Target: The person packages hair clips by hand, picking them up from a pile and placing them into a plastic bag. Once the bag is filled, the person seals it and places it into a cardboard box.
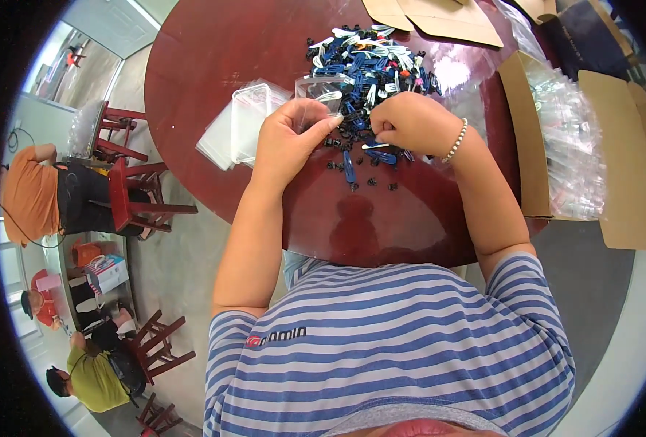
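My left hand (291,136) is closed on a clear plastic bag (310,88), its thumb and fingers pinching the lower edge. A white hair clip (330,96) shows at the bag, by my fingertips; whether it lies inside or behind the plastic I cannot tell. To the right, my right hand (417,124) bends down over the near side of a pile of hair clips (370,62), fingers curled together. Anything between those fingers is hidden. The pile mixes dark blue and white clips with small black claw clips. A few, such as a blue clip (349,167), lie loose nearer me.
Flat clear bags (217,138) are stacked left of my left hand on the round red table (213,65). An open cardboard box (534,146) full of clear packets stands at the right. Cardboard (454,22) lies at the far edge. Several people sit farther left near red stools (130,197).
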Available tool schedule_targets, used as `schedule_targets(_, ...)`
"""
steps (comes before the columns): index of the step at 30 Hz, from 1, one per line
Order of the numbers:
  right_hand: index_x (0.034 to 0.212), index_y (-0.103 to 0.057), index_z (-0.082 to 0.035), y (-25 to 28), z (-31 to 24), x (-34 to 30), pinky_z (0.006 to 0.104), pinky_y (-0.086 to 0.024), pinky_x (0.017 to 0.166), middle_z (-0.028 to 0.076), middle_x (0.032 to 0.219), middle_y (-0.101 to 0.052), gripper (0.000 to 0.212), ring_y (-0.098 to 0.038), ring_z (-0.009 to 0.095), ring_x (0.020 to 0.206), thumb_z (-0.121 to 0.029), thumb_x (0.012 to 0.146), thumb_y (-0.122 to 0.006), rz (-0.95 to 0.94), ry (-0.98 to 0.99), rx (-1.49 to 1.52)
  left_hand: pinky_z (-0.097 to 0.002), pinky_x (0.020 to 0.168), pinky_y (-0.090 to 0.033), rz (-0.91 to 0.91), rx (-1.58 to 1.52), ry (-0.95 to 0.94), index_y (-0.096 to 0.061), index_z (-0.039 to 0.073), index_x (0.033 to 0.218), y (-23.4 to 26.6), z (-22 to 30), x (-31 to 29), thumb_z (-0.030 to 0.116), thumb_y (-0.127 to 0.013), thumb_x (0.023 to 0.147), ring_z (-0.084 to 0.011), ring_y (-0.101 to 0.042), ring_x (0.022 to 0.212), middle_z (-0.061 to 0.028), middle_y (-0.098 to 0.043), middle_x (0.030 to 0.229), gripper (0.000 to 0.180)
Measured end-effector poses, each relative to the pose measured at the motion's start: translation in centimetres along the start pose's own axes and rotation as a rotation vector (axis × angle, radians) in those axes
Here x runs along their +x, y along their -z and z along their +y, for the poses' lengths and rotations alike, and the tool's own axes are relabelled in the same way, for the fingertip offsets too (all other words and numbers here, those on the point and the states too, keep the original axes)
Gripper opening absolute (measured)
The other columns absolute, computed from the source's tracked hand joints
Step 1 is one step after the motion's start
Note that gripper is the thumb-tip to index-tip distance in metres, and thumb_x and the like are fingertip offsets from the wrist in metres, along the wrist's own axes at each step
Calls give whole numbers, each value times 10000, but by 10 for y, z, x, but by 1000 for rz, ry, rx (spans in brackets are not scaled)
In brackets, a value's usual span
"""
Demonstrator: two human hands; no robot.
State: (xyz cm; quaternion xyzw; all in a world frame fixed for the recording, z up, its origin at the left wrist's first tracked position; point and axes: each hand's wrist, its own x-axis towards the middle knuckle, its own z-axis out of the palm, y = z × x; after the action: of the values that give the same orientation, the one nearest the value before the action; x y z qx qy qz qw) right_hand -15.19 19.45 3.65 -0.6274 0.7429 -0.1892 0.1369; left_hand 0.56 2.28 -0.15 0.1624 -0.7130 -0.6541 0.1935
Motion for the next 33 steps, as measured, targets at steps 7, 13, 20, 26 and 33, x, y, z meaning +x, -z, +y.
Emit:
schedule_targets(7, 760, -635, -57, -3, -11, -1, 406, -492, 624, 100, 720, -653, 121, -642, 300, 704, -136, 708, -711, -85, -103, -143, -227, 657, -494, 0, 14, -13, -642, 4, 944, 1, 1, -1, 118, -769, 808, -78, -615, 756, -36, -682, 850, 218)
schedule_targets(13, 751, -624, -55, -9, -6, 0, 414, -492, 647, 105, 743, -644, 122, -640, 313, 748, -139, 718, -706, -79, -107, -168, -208, 713, -480, -24, 26, -1, -648, 21, 977, 2, -1, 0, 73, -750, 826, -71, -611, 794, -14, -677, 887, 190)
schedule_targets(20, 769, -629, -60, 6, -10, -1, 405, -492, 645, 106, 750, -641, 103, -640, 309, 755, -141, 738, -685, -143, -115, -107, -210, 709, -481, -8, 76, -11, -645, 15, 977, 1, 1, -1, 77, -753, 824, -69, -611, 795, -16, -676, 887, 197)
schedule_targets(26, 779, -642, -72, 2, -25, -3, 404, -505, 684, 97, 760, -644, 140, -652, 295, 785, -139, 692, -729, -285, -131, -176, -240, 663, -497, 5, 88, -57, -648, 5, 951, 2, -4, 1, 123, -771, 804, -90, -626, 761, -48, -691, 850, 225)
schedule_targets(33, 796, -637, -70, -6, -21, 1, 412, -503, 697, 107, 783, -644, 141, -645, 302, 806, -129, 698, -720, -347, -148, -220, -240, 668, -500, -4, 61, -58, -647, 6, 950, 1, -4, 1, 115, -769, 805, -86, -627, 761, -45, -691, 850, 218)
